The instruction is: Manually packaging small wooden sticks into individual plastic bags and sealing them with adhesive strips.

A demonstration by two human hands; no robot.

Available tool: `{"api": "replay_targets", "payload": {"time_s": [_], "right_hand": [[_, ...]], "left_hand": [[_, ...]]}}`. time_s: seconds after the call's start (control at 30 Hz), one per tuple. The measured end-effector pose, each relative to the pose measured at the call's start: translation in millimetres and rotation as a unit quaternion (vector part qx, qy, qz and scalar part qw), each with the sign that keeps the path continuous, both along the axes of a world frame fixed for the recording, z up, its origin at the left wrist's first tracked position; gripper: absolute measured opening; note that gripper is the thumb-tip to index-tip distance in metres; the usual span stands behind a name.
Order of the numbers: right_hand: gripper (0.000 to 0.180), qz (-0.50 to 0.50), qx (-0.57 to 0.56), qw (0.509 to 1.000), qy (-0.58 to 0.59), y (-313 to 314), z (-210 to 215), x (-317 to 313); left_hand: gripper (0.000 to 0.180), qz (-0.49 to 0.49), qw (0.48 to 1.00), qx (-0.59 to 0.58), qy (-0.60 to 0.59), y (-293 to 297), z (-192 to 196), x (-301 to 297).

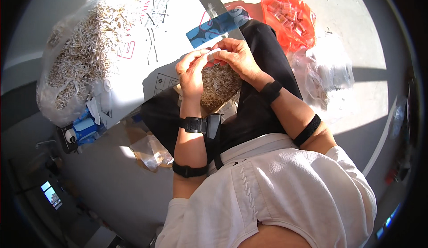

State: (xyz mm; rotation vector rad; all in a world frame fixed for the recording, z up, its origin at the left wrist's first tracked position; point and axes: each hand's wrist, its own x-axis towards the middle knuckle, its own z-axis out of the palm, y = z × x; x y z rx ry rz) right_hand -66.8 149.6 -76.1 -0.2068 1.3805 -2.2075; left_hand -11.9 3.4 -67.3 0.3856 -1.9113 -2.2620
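Observation:
My left hand [192, 71] and my right hand [242, 61] meet at the near edge of the table, fingertips almost touching. Between them they pinch a small white strip [215, 52]; its exact kind is too small to make out. Just below my fingers, a box of small beige-and-white slivers [218, 88] sits between my legs, partly hidden by my left wrist. Beyond my right hand, a blue translucent sheet [209, 30] with a wavy pattern lies on the table corner.
A large clear bag of similar slivers [82, 54] spills onto the white table [138, 69] at left. Dark thin strips [154, 29] lie mid-table. At right are a red bag of small clear pieces [292, 18] and clear plastic bags [323, 72]. A blue-and-white bottle [81, 130] is at the left corner.

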Motion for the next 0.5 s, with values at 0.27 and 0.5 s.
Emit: {"api": "replay_targets", "payload": {"time_s": [0.27, 0.5], "right_hand": [[0.012, 0.0, -0.008, 1.0, -0.02, 3.6, -5.1, -2.8], [0.012, 0.01, -0.011, 1.0, -0.012, 4.7, -7.9, -3.7]], "left_hand": [[0.011, 0.008, 0.999, 0.044, -0.009, -0.4, -2.2, -4.2], [0.012, -0.008, 0.999, 0.016, 0.04, -0.5, -4.9, -5.4]]}}
